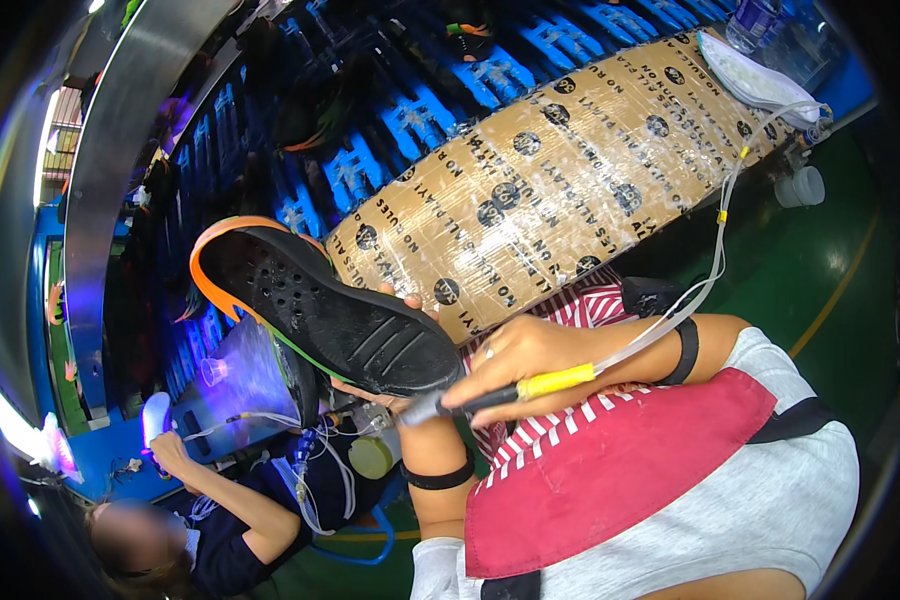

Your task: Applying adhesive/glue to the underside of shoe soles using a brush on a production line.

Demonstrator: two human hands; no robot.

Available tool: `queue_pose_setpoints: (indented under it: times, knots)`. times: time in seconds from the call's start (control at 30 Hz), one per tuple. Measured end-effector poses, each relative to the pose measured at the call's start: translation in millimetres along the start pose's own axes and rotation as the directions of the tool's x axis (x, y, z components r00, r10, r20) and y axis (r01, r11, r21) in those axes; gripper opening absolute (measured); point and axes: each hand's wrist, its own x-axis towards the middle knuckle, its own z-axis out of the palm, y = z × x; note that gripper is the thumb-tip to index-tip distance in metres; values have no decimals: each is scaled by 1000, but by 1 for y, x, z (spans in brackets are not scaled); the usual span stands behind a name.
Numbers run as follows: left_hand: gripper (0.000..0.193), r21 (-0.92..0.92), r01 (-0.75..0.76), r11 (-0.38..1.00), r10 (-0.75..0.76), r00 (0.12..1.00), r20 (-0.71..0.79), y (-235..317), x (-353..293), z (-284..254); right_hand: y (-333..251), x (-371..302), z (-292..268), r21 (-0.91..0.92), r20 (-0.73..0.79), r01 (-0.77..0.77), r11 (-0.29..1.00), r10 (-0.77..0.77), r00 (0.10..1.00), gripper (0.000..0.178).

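Note:
My left hand [370, 394] is closed around a black shoe sole [320, 300] with an orange and green rim, fingers showing on both side edges. Its inner face is turned up, with small holes at one end and grooves at the other; the surface looks wet in places. In my right hand [525, 352] is a glue brush [498, 397] with a dark handle, yellow tape and a clear tube [660, 325] running back over the forearm. The brush head, blurred, lies close by the grooved end of the sole; whether it touches, I cannot tell.
A tape-covered cardboard bench top [530, 190] spans the middle, with a white sole [755, 80] and a bottle [752, 22] at its far right end. Blue slats [420, 120] run behind. A co-worker's hand [173, 455] holds another sole at lower left. A plastic cup [800, 187] hangs right.

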Motion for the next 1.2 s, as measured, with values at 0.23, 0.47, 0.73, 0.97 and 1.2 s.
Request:
queue_pose_setpoints:
  times: [0.23, 0.47, 0.73, 0.97, 1.2]
  knots:
    - [93, 104, -26, 994, 29, 999, -28, 9, 6, 19, 0, -1, -5, -134, 157, 135, 982, -114, 981, 34]
    - [94, 303, 47, 952, -43, 999, -21, 20, 14, 35, 4, -7, -10, -273, 129, 21, 962, 15, 992, 25]
    - [84, 422, 230, 877, -148, 965, -218, 36, 13, 38, -1, -4, -17, -227, 174, 66, 972, -26, 984, 26]
    - [73, 380, 449, 809, -337, 883, -328, 36, 25, 64, -2, -4, -26, -165, 454, 122, 979, -35, 890, 34]
    - [47, 425, 622, 658, -512, 783, -353, 39, 34, 64, -9, -2, -20, -307, 380, 128, 943, -2, 925, 31]
